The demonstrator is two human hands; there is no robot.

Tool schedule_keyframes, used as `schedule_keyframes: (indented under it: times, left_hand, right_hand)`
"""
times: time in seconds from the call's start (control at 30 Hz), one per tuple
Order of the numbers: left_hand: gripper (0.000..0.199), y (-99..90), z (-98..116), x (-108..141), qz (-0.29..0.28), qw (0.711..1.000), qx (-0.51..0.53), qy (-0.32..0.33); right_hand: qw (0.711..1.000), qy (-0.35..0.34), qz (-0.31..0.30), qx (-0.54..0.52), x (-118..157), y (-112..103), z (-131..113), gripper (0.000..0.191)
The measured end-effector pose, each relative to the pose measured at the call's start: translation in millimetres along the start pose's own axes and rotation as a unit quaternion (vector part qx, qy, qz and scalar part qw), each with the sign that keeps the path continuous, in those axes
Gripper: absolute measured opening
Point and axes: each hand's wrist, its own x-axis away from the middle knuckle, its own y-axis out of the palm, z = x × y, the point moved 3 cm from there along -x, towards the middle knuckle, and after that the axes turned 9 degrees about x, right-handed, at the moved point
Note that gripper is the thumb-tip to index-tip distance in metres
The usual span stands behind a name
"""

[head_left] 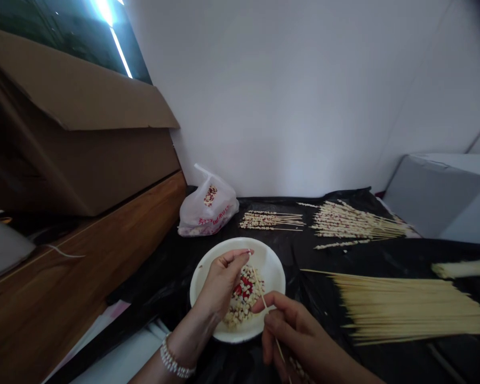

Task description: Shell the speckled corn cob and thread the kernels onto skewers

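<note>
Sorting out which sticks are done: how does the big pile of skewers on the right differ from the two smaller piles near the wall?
The bare skewers carry nothing; the loaded skewers and the smaller bundle are strung with small pale pieces. The bare pile is larger and lies nearer the right hand; the loaded ones lie beyond the white plate. All lie flat on the black sheet.

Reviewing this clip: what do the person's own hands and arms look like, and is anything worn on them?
Both hands are bare, no gloves, and no sleeves show on the forearms. The left hand has a white beaded bracelet around its wrist. The right hand shows no ring, watch or bracelet in view.
</note>
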Motion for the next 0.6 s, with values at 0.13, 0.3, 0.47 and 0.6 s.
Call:
schedule_keyframes:
  times: [0.13,0.3,0.47,0.6]
  left_hand:
    - [0.036,1.2,-2.5,1.5,0.015,1.0,-0.011,0.006]
    - [0.03,-0.9,-5.9,1.4,0.025,0.999,-0.01,0.032]
    - [0.027,-1.7,-7.5,2.5,0.033,0.998,-0.009,0.043]
    - [0.025,-1.4,-8.2,3.6,0.037,0.998,-0.009,0.049]
  right_hand:
    - [1.0,-0.008,0.002,0.001,-0.2,0.1,2.6,0.054]
    - [1.0,0.001,0.007,-0.008,-0.1,0.9,5.7,0.054]
    - [1.0,-0.006,0.005,-0.006,0.2,2.2,7.8,0.055]
    - [1.0,0.001,0.012,-0.007,0.1,2.8,8.5,0.056]
